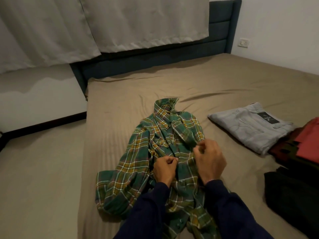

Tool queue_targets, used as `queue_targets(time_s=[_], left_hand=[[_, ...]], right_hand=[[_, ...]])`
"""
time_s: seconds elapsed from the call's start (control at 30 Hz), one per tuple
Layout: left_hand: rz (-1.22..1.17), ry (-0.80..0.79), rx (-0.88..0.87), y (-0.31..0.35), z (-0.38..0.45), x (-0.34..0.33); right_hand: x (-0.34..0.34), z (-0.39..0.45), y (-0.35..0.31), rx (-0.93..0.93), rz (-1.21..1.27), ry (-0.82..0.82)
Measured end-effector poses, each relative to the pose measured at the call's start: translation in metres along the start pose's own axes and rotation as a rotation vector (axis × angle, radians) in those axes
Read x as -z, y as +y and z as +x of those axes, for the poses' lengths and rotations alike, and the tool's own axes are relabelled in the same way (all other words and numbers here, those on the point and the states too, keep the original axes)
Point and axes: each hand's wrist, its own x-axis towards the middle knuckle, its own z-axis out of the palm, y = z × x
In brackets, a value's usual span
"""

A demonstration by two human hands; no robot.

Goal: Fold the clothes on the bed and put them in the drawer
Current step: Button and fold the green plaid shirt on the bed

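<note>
Plaid shirt front-up on the bed; you are working its placket.

Your left hand [164, 169] and right hand [209, 158] each pinch the green plaid shirt [138, 169] at mid-chest on the bed [224, 83], probably buttoning it so it folds flat. Folded grey jeans [248, 125] lie right; their black label is unreadable. No drawer in view.
</note>
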Motion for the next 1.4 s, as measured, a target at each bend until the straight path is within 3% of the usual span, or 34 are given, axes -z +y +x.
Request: queue_targets(time_s=[0.1,0.2,0.37,0.53,1.0,1.4], left_hand=[[-0.012,0.0,-0.022,0.001,-0.001,-0.001],[-0.074,-0.048,-0.007,-0.004,0.0,-0.001],[-0.125,-0.132,-0.013,-0.017,0.006,0.002],[-0.126,-0.185,-0.005,-0.019,0.009,0.0],[-0.318,-0.215,0.153,-0.009,0.004,0.007],[-0.444,-0.266,0.302,-0.013,0.006,0.005]], right_hand=[[-0.025,-0.026,-0.004,0.18,-0.096,-0.143],[-0.047,-0.047,0.011,0.048,0.097,-0.268],[-0.056,-0.049,0.021,-0.105,0.354,-0.262],[-0.059,-0.05,0.028,-0.134,0.495,-0.29],[-0.068,-0.068,0.037,0.194,0.225,-0.216],[-0.069,-0.073,0.038,0.187,0.234,-0.207]])
